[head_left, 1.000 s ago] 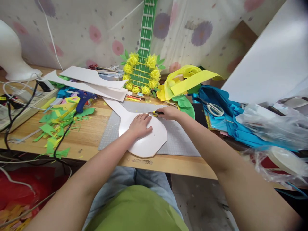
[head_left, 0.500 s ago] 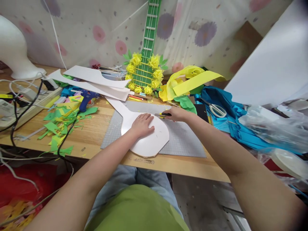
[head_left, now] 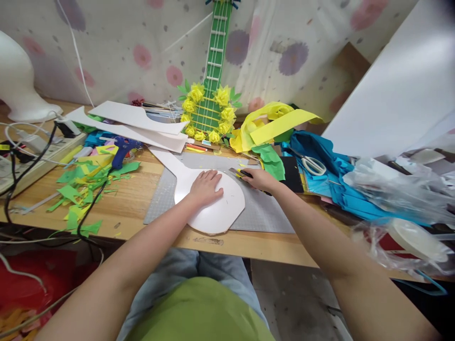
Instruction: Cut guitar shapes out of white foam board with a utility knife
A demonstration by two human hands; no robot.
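A white guitar-shaped board (head_left: 213, 215), with a rounded body and a long neck, lies flat on a grey cutting mat (head_left: 263, 213). My left hand (head_left: 206, 188) presses on the board's body, its fingers spread flat. Gripped in my right hand (head_left: 261, 180) is a utility knife (head_left: 241, 174), yellow and black, its blade pointing left beside the board's upper right edge. From this angle I cannot tell whether the blade touches the board.
Behind the mat stands a green guitar model (head_left: 209, 111) ringed with yellow paper flowers. White board offcuts (head_left: 142, 128), a blue glue gun (head_left: 122, 150) and paper scraps (head_left: 76, 189) lie left. Yellow crepe paper (head_left: 263, 123), scissors (head_left: 313, 166) and blue paper (head_left: 355, 189) are right.
The view has shifted a little. My right hand has turned the knife away from the board's edge, and more of its blade shows. My left hand stays flat on the board.
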